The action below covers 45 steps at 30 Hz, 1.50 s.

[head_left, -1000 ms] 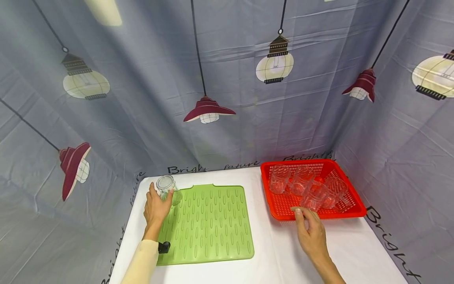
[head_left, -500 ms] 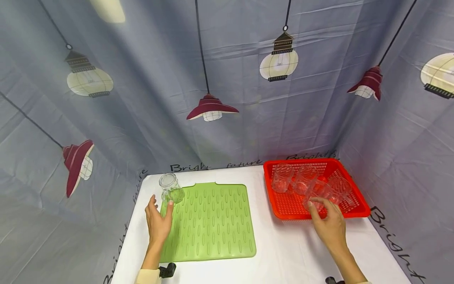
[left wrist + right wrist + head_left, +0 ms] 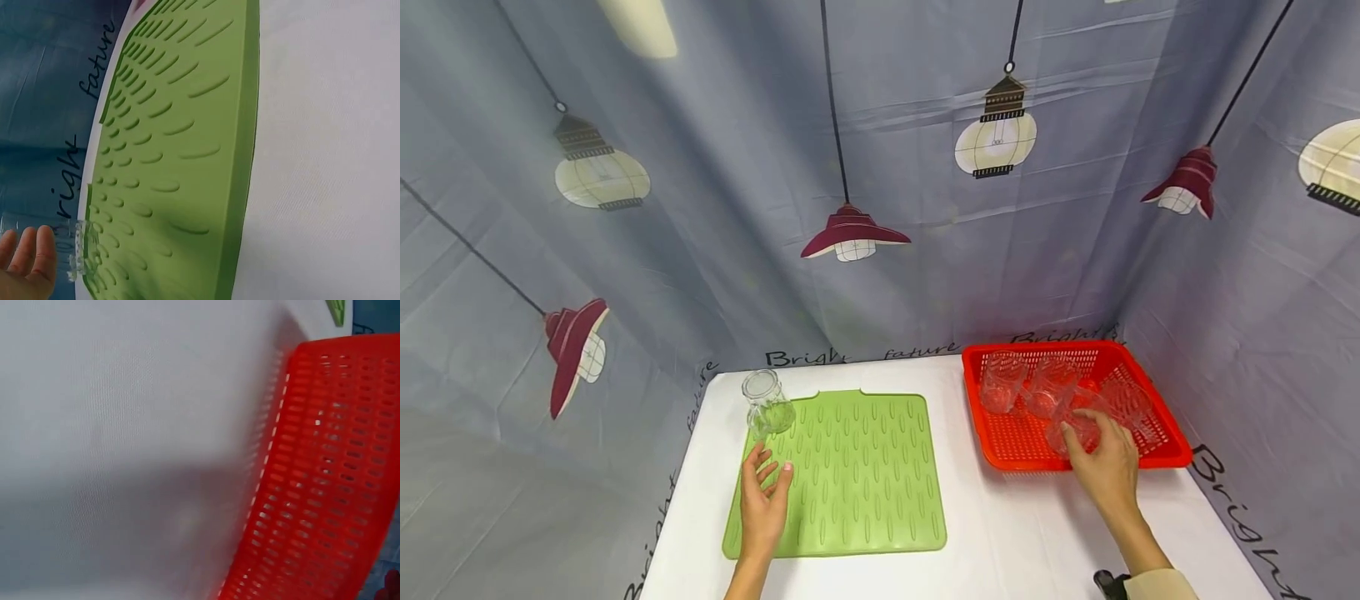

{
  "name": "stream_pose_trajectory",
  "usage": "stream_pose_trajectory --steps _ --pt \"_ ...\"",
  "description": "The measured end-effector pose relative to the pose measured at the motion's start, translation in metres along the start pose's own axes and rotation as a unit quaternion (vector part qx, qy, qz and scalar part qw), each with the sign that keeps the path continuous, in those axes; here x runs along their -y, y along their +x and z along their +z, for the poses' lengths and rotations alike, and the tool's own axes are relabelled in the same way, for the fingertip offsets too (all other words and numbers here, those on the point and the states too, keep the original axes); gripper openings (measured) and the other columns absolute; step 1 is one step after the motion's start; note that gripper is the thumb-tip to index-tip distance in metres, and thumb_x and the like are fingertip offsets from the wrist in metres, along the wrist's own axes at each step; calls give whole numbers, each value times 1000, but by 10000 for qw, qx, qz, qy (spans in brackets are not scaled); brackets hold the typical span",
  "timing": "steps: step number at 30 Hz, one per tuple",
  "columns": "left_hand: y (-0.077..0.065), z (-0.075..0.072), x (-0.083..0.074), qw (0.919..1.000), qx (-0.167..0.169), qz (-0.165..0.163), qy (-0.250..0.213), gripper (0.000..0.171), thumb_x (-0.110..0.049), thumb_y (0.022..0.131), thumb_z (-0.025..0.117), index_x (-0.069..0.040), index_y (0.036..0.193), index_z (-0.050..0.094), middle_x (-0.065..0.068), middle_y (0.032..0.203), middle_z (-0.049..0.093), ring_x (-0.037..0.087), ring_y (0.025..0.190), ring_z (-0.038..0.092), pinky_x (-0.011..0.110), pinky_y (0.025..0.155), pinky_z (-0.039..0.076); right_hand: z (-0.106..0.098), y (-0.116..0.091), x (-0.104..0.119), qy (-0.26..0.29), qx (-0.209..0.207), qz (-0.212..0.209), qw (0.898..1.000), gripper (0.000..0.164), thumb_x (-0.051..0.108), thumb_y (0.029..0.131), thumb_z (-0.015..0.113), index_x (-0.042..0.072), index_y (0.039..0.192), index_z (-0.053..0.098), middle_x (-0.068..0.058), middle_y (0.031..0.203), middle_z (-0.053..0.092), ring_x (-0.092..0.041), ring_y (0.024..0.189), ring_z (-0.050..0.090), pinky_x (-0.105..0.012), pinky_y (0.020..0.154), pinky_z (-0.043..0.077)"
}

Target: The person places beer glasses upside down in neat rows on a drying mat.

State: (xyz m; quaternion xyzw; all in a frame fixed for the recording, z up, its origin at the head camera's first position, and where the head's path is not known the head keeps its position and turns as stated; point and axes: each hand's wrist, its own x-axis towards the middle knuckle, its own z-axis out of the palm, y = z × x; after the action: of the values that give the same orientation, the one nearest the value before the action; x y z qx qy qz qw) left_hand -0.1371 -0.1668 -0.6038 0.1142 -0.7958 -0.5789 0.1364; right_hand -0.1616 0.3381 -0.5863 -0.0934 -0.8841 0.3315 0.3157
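Observation:
A clear glass mug stands upside down on the far left corner of the green drying mat; the left wrist view shows part of this mug behind the fingers. My left hand is over the mat's left side, nearer to me than the mug, its fingers loosely bent and holding nothing. Over the front of the red basket, my right hand grips a tilted clear glass mug between thumb and fingers. Only fingertips of that hand show in the right wrist view.
Other clear glass mugs, such as one at the basket's back left and one on the right, lie close round the gripped one. The basket has a raised perforated wall. A grey printed curtain borders the white table.
My left hand has let go of the inverted mug and drawn back towards me over the mat. My right hand has moved right into the basket and taken hold of a mug.

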Motion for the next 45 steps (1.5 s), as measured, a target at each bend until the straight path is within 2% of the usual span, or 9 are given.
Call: stream_pose_trajectory --steps 5,11,18,19,21,28,32,41,45 --pt "-15 4 -17 9998 27 58 -184 61 -21 97 62 -12 151 34 7 138 50 1 111 53 18 87 50 3 -1 -10 -346 304 266 9986 32 21 86 73 9 115 67 -22 117 69 -41 112 49 -53 88 30" --pt "-20 7 -27 9997 150 96 -168 58 -23 98 61 -11 149 37 7 138 51 -11 107 51 19 88 50 5 7 -16 -567 431 122 9974 24 16 86 72 9 109 69 -21 115 70 -41 114 49 -53 88 29" --pt "-21 11 -26 9992 203 -12 -339 57 -25 99 60 -13 149 36 7 138 52 29 120 54 23 91 50 2 14 -20 -756 399 -3 9963 14 14 85 72 11 98 70 -21 107 73 -40 105 51 -54 83 28" --pt "-21 10 -26 9992 202 -13 -343 57 -24 98 60 -12 149 36 7 138 52 29 120 54 23 90 51 2 14 -20 -766 414 -1 9962 14 15 85 72 11 98 70 -21 107 73 -39 105 51 -54 84 27" --pt "-21 10 -27 9992 194 6 -359 57 -23 98 61 -12 149 37 7 138 52 27 119 55 23 90 51 3 15 -21 -804 434 -17 9958 14 15 85 72 11 98 70 -20 106 73 -39 105 50 -55 84 27" --pt "-19 6 -28 9987 139 0 -481 56 -21 99 59 -10 149 36 7 136 50 -4 107 55 14 86 49 7 14 -22 -903 369 -57 9952 13 15 85 72 10 96 70 -19 98 74 -39 103 51 -57 85 27" --pt "-19 5 -29 9986 146 6 -499 56 -21 100 58 -9 150 35 6 137 49 -2 108 55 10 84 46 8 13 -24 -949 322 -111 9949 12 14 84 73 10 95 70 -18 96 74 -38 98 52 -55 83 27" --pt "-20 8 -30 9981 84 191 -573 55 -19 99 59 -8 149 37 4 133 51 -9 103 55 13 84 49 5 11 -25 -817 170 -257 9962 11 12 84 74 11 95 70 -15 92 74 -35 94 53 -55 87 28" --pt "-22 10 -30 9983 55 215 -547 55 -19 98 60 -9 148 38 4 133 52 -7 104 55 15 84 51 4 9 -25 -724 0 -294 9969 10 11 84 73 10 94 69 -14 89 73 -36 93 53 -56 87 28"
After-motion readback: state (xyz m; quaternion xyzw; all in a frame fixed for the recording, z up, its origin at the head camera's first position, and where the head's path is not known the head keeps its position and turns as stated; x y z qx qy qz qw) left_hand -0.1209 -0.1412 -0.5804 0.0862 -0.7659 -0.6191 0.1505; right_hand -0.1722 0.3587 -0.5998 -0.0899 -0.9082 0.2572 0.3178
